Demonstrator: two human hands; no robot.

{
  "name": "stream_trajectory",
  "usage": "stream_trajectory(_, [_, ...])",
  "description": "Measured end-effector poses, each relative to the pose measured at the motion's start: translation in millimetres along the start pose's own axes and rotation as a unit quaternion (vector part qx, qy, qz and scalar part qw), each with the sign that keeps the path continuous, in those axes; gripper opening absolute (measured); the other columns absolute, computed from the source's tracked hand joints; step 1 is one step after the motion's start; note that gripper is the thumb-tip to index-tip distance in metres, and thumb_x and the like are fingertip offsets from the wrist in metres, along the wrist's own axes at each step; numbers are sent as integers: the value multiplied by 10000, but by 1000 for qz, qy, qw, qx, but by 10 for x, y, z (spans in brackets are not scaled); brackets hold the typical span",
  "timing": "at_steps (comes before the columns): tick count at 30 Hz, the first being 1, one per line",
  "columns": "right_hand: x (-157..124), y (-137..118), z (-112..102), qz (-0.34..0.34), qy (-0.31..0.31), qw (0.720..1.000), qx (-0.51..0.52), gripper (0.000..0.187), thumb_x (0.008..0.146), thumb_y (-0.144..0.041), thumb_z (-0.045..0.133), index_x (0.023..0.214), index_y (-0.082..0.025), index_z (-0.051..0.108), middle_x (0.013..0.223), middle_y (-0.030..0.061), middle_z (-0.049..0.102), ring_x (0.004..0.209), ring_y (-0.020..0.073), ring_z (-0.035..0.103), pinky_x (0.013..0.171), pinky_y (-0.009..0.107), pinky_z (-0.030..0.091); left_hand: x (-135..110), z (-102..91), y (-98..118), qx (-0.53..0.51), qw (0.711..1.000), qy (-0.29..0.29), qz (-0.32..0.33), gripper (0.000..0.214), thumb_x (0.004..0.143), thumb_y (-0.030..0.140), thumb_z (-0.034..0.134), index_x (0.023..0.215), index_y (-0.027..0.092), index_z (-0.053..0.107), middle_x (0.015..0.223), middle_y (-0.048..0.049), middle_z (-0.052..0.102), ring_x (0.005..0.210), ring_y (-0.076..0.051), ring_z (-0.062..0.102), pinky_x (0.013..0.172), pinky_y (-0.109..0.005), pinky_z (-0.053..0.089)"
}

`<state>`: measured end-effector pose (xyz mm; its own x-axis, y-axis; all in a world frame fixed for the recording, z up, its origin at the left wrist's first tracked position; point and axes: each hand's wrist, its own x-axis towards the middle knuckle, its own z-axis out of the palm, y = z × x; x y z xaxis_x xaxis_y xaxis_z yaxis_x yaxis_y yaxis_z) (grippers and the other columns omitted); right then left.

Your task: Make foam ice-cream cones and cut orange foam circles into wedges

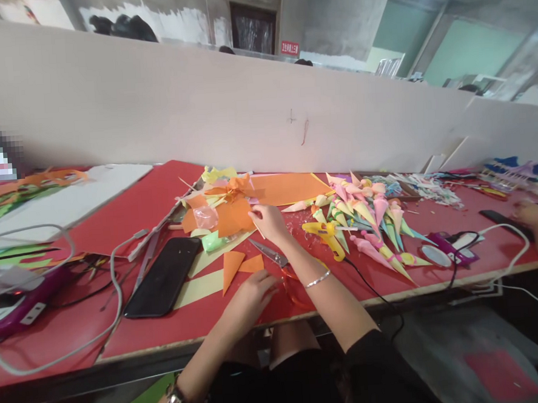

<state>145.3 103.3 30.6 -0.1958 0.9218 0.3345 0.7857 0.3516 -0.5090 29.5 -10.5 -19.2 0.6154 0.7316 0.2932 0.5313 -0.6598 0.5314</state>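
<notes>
My right hand (271,223) reaches over the table, thumb and fingertips pinched together at the edge of an orange paper piece (236,220). What lies between those fingertips is too small to make out. Closer to me, my left hand (253,295) hovers low with loosely stretched fingers, holding nothing visible. Scissors (275,255) with orange handles lie between my hands, partly hidden by my right forearm. An orange paper cone (232,269) and pale yellow paper strips (200,289) lie left of my left hand.
A yellow glue gun (328,237) with a black cord lies right of my forearm. Beyond it are piled paper cones (379,210). A black phone (163,278) rests at left, near cables and a purple power strip (29,304). Another person's hand (537,217) is at far right.
</notes>
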Motion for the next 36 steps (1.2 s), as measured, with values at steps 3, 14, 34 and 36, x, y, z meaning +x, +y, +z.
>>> stream_trajectory(3, [-222,-12,-183,37,67,970,231,185,827,-273,492,694,-164,560,600,-9,605,611,129,600,628,221,438,34,-87,2,-69,996,49,-37,195,829,196,448,787,181,638,771,-42,611,686,-135,586,612,-227,479])
stream_trajectory(14, [-1180,136,-474,168,161,834,500,184,713,-344,610,717,-171,548,592,-29,595,509,105,604,448,186,447,177,-44,11,-117,992,51,5,249,854,212,429,906,204,673,880,-61,684,816,-169,629,725,-280,511])
stream_trajectory(34, [-1770,386,-676,216,181,832,478,186,726,-345,620,801,-179,583,582,-13,608,545,145,587,553,273,491,348,35,369,90,972,-98,192,357,907,388,347,794,170,607,751,-45,592,737,-171,520,718,-307,402])
stream_trajectory(36, [-1823,361,-745,218,200,817,495,184,723,-345,626,797,-179,594,579,-17,597,522,131,565,536,264,482,456,-74,362,52,977,-98,184,358,912,375,341,816,175,622,769,-49,601,743,-161,526,710,-290,404])
